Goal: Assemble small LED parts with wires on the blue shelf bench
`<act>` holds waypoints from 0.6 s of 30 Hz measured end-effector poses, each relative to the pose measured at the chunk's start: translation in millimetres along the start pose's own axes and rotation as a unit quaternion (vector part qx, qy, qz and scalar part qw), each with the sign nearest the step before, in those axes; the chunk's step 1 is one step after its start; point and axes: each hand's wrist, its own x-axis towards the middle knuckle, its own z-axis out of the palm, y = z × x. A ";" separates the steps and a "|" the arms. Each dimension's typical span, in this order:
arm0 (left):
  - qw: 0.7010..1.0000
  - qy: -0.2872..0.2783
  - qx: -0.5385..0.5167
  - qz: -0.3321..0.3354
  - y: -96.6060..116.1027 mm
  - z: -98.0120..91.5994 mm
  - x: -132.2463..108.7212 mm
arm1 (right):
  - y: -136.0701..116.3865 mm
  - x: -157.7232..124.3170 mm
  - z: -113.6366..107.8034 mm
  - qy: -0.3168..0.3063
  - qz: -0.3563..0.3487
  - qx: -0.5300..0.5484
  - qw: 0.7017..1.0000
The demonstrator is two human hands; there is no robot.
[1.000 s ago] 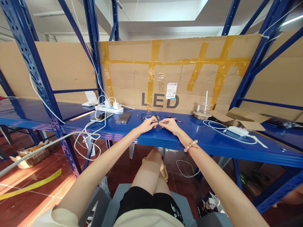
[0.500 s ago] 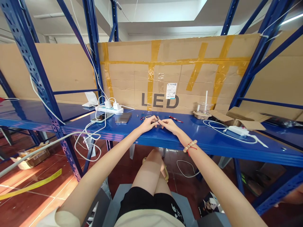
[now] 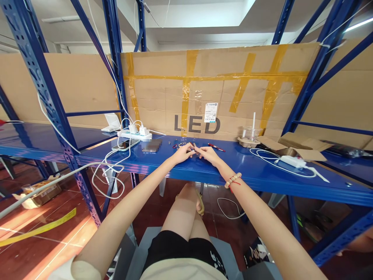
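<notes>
- A taped cardboard sheet is stood along the back of the bench, so little could be lost that way.
- The left hand is rested on the bench with its fingers curled. Thumb and forefinger are closed on a small dark piece, which is too small to be identified.
- The right hand is laid just beside it, loosely bent, with its fingertips brought against the same piece. Whether the piece is gripped there cannot be told.
- A white cable is looped to the right, well apart from the hands, so a snag is judged unlikely.
- A red pen and loose parts lie just behind the fingertips and could be scattered by a careless sweep.
- The piece is held low over the bench, between the hands. If the pinch were slackened it could roll off the open front edge and be lost on the floor.
</notes>
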 end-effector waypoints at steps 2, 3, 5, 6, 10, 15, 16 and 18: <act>1.000 0.000 0.013 0.005 -0.2 0.0 -0.4 | 1.5 1.5 1.3 0.005 -0.009 0.005 1.000; 1.000 0.000 0.018 0.005 -0.2 0.0 -0.5 | 2.3 2.3 1.9 0.005 -0.015 0.006 1.000; 1.000 0.003 0.026 0.002 -0.2 0.1 -0.7 | 3.9 3.7 2.9 0.003 -0.023 0.004 1.000; 1.000 0.004 0.030 0.000 -0.1 0.2 -0.7 | 4.4 4.2 3.2 0.003 -0.025 0.001 1.000; 0.999 0.010 0.043 -0.007 -0.4 0.5 -0.4 | 4.3 4.4 4.0 0.008 -0.026 -0.016 0.999; 0.999 0.012 0.039 -0.007 -1.1 0.8 0.0 | 2.4 3.2 3.7 0.003 -0.027 -0.007 1.000; 0.999 0.011 0.039 -0.008 -1.2 0.8 0.0 | 2.1 3.2 3.7 0.003 -0.026 -0.006 1.000; 0.999 0.010 0.039 -0.011 -1.4 0.7 0.0 | 1.8 3.2 3.6 0.001 -0.023 -0.003 1.000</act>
